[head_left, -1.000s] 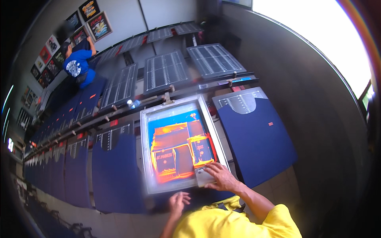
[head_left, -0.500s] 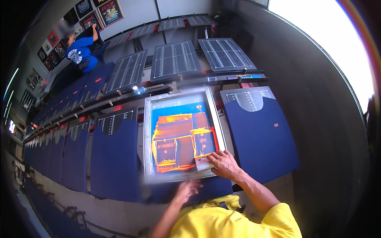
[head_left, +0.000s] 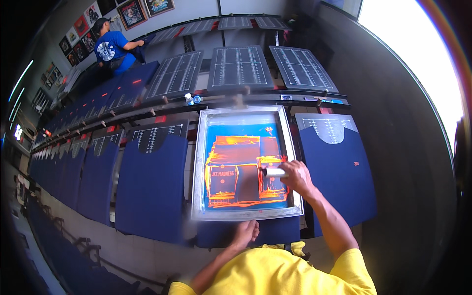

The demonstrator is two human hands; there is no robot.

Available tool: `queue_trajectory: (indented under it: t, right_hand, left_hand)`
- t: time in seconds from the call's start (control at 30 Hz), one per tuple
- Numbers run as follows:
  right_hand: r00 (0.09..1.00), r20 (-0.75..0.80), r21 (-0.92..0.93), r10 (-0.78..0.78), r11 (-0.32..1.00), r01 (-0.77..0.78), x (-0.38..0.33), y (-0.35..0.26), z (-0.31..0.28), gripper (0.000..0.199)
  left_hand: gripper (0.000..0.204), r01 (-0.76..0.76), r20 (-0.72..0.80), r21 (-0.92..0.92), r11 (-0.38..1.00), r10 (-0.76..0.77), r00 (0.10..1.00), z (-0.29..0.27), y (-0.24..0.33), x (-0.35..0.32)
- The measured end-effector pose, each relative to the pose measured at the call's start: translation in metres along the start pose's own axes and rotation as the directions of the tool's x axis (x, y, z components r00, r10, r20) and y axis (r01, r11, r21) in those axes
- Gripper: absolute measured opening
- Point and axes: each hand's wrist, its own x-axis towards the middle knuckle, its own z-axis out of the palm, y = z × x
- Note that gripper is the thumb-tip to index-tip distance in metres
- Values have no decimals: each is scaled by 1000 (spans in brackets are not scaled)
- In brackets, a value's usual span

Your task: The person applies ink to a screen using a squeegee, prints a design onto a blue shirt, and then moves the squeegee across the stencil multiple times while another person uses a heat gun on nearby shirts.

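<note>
My right hand [head_left: 298, 177] is closed around a squeegee [head_left: 273, 172] with a pale handle. It is over the right part of a metal-framed printing screen [head_left: 198, 162], at a small stencil patch. Orange ink streaks border the blue mesh and the dark stencil areas. Just below the screen's near edge, my left hand [head_left: 246, 233] has its fingers curled in. Whether it grips anything there cannot be made out. Beneath the screen, navy fabric [head_left: 275, 233] sticks out toward me.
Navy shirts lie on boards to the left [head_left: 152, 187] and right [head_left: 339, 182]; the right one bears a small red print. Behind the screen runs a rail with pegs, a small bottle [head_left: 189, 99] and bare marked boards [head_left: 239, 69]. A person in blue [head_left: 114, 51] stands far left.
My right hand has moved the squeegee from the screen's near edge up to its right middle. My left hand's fingers, apart before, are now curled. The whole view has shifted slightly.
</note>
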Motion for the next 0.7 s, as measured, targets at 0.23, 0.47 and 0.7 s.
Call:
queue_trajectory:
  t: [0.23,0.47,0.7]
  right_hand:
    - [985,141,-15,96,995,-95,64,37,15,29]
    - [984,176,-89,-19,995,35,39,26,12,31]
    - [990,142,-127,19,992,-1,-41,-31,0,36]
  left_hand:
    - [32,8,18,0,1000,-8,1000,1,6,1]
    - [32,62,33,18,998,-62,998,1,12,-4]
    - [32,174,73,-137,975,-165,984,-3,12,2]
